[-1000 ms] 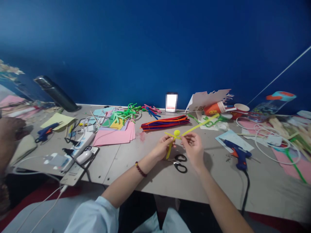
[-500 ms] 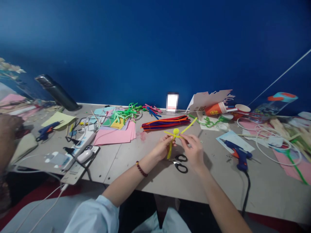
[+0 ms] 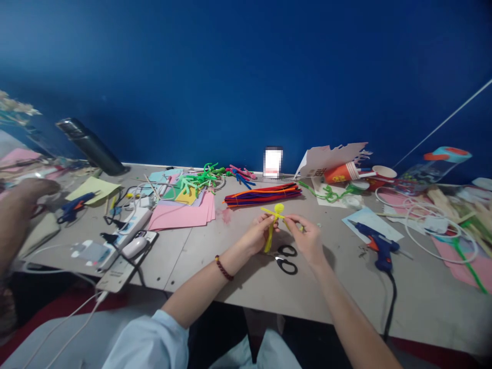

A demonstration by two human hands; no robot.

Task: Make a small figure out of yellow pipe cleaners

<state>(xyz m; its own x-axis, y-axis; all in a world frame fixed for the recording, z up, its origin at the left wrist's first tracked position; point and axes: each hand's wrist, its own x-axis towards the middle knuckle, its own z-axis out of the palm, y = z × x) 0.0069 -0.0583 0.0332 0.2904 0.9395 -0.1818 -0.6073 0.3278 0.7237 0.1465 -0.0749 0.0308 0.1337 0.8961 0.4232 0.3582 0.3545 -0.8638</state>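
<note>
A yellow pipe-cleaner figure (image 3: 279,208) with a coiled round head is between my hands, above the table. My left hand (image 3: 258,234) is closed round its body, and a yellow leg hangs below the fingers. My right hand (image 3: 307,238) pinches the figure's arm on the right side; part of the yellow stem is hidden behind the fingers. Beneath the hands lie scissors with black handles (image 3: 287,266), their blades partly covered. Just beyond the figure rests a bundle of red, orange and purple pipe cleaners (image 3: 263,196).
Pink paper (image 3: 180,218), green pipe-cleaner pieces (image 3: 200,179) and a power strip (image 3: 126,236) lie to the left. On the right, a blue glue gun (image 3: 378,243) trails its cord over the table edge. Another person's hand (image 3: 33,197) is at far left.
The long yellow strand that pointed up to the right has been bent down behind my right fingers. The other person's hand at far left has moved to the right.
</note>
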